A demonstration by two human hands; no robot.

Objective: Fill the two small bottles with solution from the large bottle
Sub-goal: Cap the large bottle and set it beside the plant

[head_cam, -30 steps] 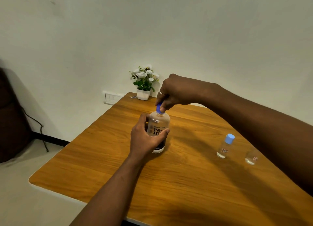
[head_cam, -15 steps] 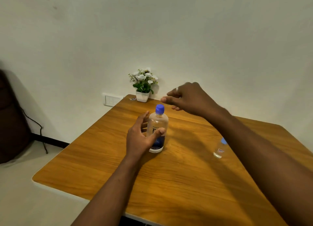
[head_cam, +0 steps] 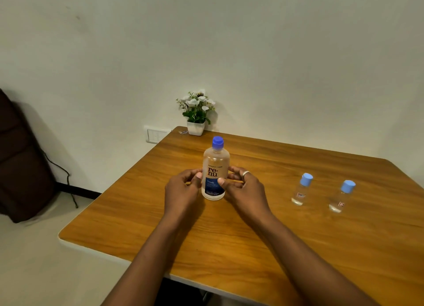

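The large clear bottle (head_cam: 215, 166) stands upright on the wooden table (head_cam: 229, 241), with a dark blue cap on and a blue label facing me. My left hand (head_cam: 181, 188) cups its lower left side, thumb on the bottle. My right hand (head_cam: 244, 188), with a ring on one finger, cups the lower right side, its thumb pressed on the label. Two small clear bottles stand to the right, both with light blue caps on: the nearer small bottle (head_cam: 301, 188) and the far-right small bottle (head_cam: 341, 196). Neither hand touches them.
A small white pot of white flowers (head_cam: 196, 113) stands at the table's back edge, just behind the large bottle. A wall socket (head_cam: 154, 135) is left of it. A dark seat (head_cam: 20, 163) and a cable sit on the floor at the left.
My right hand let go of the blue cap, lifted away, then came down to the bottle's right side. My left hand stayed at the bottle. The cap remains on.
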